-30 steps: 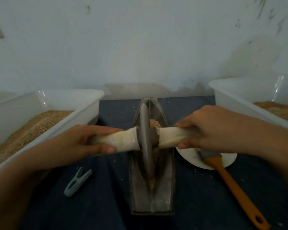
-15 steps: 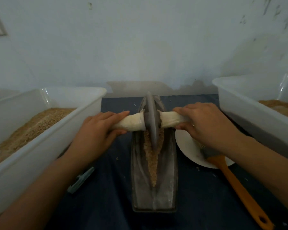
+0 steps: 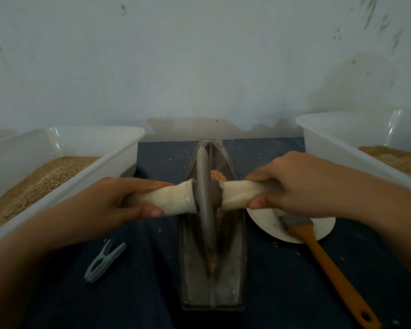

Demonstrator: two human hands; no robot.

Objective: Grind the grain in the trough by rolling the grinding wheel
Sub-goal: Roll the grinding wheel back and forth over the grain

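Observation:
A dark metal boat-shaped trough (image 3: 233, 288) lies lengthwise on the dark cloth in front of me. A grey grinding wheel (image 3: 205, 203) stands upright in its groove, near the middle. White cloth-wrapped handles stick out on both sides. My left hand (image 3: 119, 205) grips the left handle (image 3: 173, 198). My right hand (image 3: 294, 184) grips the right handle (image 3: 240, 194). Tan grain (image 3: 217, 175) shows in the groove just beyond the wheel; the grain under and before the wheel is mostly hidden.
White plastic tubs of tan grain stand at the left (image 3: 119, 148) and right (image 3: 330, 136). A white plate (image 3: 271, 227) with an orange-handled brush (image 3: 325, 262) lies right of the trough. A pale clothespin (image 3: 103, 261) lies left of it. A wall rises close behind.
The wheel has rolled back toward me from the far end of the trough, and both hands came with it. Grain that lay bare in the near groove is now mostly covered.

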